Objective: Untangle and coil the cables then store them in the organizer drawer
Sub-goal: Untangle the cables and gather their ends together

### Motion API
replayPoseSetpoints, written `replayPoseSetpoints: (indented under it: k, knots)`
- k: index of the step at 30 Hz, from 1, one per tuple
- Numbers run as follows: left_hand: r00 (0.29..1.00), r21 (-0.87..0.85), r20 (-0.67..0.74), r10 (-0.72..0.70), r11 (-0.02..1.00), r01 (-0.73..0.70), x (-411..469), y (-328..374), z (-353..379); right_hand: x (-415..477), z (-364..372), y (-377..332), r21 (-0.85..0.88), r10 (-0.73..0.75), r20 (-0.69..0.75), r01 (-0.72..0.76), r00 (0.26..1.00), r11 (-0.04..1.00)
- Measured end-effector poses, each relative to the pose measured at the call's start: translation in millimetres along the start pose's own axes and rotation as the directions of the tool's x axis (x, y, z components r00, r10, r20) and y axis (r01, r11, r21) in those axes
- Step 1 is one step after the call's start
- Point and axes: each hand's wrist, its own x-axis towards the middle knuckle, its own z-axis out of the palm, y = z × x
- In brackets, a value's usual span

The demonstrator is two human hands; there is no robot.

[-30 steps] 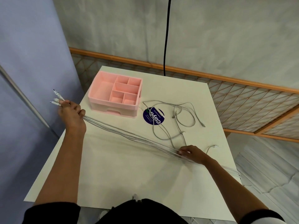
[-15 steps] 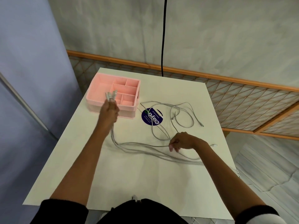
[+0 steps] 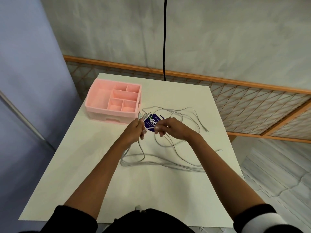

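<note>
Hands (image 3: 151, 130) now together, cables (image 3: 161, 163) slack.

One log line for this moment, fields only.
phase: gathering | left hand: grips cable ends | right hand: pinches cables | organizer: no cables inside

A white table (image 3: 101, 165) stands against a grey plaster wall (image 3: 218, 39). A black cord (image 3: 164, 39) hangs down the wall. Behind the table runs a wooden lattice panel (image 3: 252, 105); at left, a lilac surface (image 3: 25, 64).
</note>
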Motion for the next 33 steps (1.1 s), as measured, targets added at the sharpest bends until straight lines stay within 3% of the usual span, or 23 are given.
replayPoseSetpoints:
  k: [5, 9, 15, 19, 29, 33]
  knots:
    - [0.985, -0.037, -0.116, 0.126, 0.991, -0.131, 10, -4, -13, 6, 2, 28, -0.187, -0.027, -0.071, 0.013, 0.997, 0.982]
    - [0.973, -0.076, -0.171, 0.158, 0.982, -0.172, 5, -2, -31, 6, -2, 51, -0.325, 0.036, -0.18, -0.094, 0.983, 0.941]
    - [0.965, -0.132, -0.201, 0.17, 0.971, -0.198, -4, 7, -54, 1, -14, 73, -0.104, 0.213, -0.322, -0.258, 0.923, 0.961]
    - [0.975, -0.081, -0.133, 0.177, 0.979, -0.189, -9, 11, -46, 8, -24, 78, -0.109, 0.207, -0.402, -0.272, 0.892, 0.956]
    - [0.972, -0.159, -0.169, 0.166, 0.968, -0.193, -18, 23, -57, -1, -28, 90, -0.116, 0.257, -0.443, -0.339, 0.859, 0.934]
    - [0.964, -0.225, -0.196, 0.182, 0.948, -0.225, -23, 29, -75, -12, -39, 99, -0.101, 0.272, -0.516, -0.373, 0.812, 0.922]
